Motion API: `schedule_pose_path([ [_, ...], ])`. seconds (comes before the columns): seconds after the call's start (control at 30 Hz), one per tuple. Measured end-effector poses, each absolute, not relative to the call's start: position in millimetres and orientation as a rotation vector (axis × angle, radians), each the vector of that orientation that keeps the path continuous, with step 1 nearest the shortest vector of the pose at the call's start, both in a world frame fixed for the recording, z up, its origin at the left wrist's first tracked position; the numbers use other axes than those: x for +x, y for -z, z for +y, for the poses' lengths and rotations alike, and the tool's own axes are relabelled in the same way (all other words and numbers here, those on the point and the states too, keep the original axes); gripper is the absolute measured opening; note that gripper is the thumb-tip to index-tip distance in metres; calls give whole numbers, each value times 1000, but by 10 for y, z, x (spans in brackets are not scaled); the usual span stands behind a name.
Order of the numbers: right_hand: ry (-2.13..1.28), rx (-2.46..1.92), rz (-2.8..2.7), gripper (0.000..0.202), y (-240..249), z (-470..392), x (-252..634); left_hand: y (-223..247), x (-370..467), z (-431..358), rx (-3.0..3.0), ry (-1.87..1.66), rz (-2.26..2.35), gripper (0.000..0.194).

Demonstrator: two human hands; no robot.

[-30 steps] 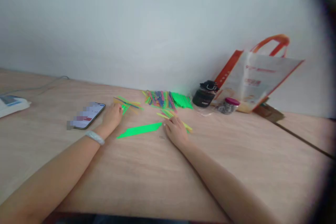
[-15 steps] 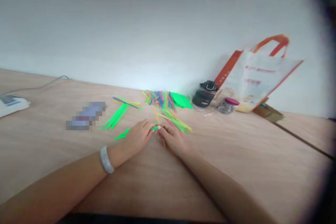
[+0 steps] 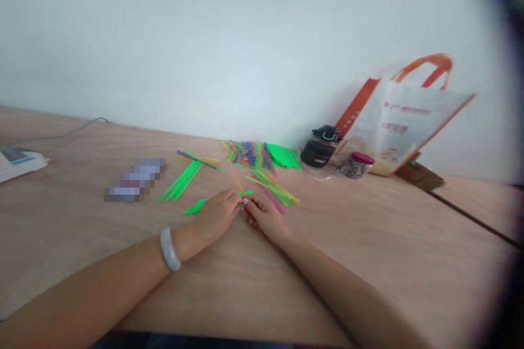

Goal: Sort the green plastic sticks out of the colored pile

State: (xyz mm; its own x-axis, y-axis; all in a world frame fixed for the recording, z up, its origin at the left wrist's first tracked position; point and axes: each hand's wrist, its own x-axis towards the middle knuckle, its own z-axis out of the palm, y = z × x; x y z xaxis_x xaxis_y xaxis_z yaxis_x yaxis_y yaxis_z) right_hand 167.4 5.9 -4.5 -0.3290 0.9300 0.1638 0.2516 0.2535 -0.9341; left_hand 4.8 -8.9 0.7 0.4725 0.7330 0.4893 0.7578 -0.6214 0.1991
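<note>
My left hand (image 3: 219, 214), with a pale bangle (image 3: 170, 249) on its wrist, is closed at the fingertips on a thin green strip (image 3: 246, 193). My right hand (image 3: 264, 217) pinches the same strip from the other side, thumb tip close to the left fingers. An orange strip (image 3: 236, 180) slants up and away from between the fingertips; its lower end is hidden. Beside the left hand, a green piece (image 3: 195, 208) pokes out, partly covered by it. Just beyond the right hand lie loose yellow and green strips (image 3: 276, 190) and a pink strip (image 3: 274, 200).
Several green strips (image 3: 183, 181) lie left of centre, crossed by a blue strip (image 3: 196, 159). Multicoloured strips (image 3: 249, 154) and a green stack (image 3: 283, 156) are near the wall. A blurred-out flat object (image 3: 135, 180), black bottle (image 3: 318, 150), pink-lidded jar (image 3: 357, 165) and bag (image 3: 403, 122) stand around.
The orange strip has tilted further left at its top, and its lower end no longer shows below my right hand. A green end now sticks up above the fingertips. Both hands stay close together.
</note>
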Motion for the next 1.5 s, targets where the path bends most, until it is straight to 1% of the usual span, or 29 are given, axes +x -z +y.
schedule_pose_path([
  [0.27, -1028, -1111, -1805, 29, 14, 45, 1658, -24, 64, -95, -2631, 790, -1344, 20],
  [0.47, -913, -1169, -1743, 36, -11, 186, 1788, -56, 27, -74, -2668, 805, -1431, 24],
  [0.57, -653, -1376, -1644, 40, -16, 315, 1961, -51, 0, -70, -2662, 805, -1509, 26],
  [0.63, -390, -1478, -1791, 39, 0, 357, 2030, -38, -3, -72, -2685, 771, -1480, 26],
  [0.7, -133, -1561, -1968, 32, 34, 351, 2030, -2, 4, -67, -2720, 728, -1399, 25],
  [0.77, 91, -1638, -2135, 31, 74, 322, 1984, 66, 2, -46, -2728, 707, -1333, 30],
  [0.83, 265, -1678, -2272, 29, 107, 303, 1940, 155, -21, -4, -2691, 734, -1312, 37],
  [0.9, 365, -1685, -2353, 28, 123, 309, 1933, 235, -61, 53, -2654, 768, -1338, 41],
  [1.0, 399, -1725, -2370, 30, 119, 352, 1985, 280, -119, 129, -2676, 749, -1388, 37],
  [1.17, 384, -1804, -2340, 31, 72, 424, 2088, 210, -128, 160, -2730, 702, -1378, 27],
  [1.3, 458, -1811, -2313, 31, 65, 439, 2105, 211, -121, 171, -2731, 707, -1376, 25],
  [1.5, 517, -1659, -2377, 29, 101, 352, 2014, 226, -100, 163, -2726, 715, -1366, 26],
])
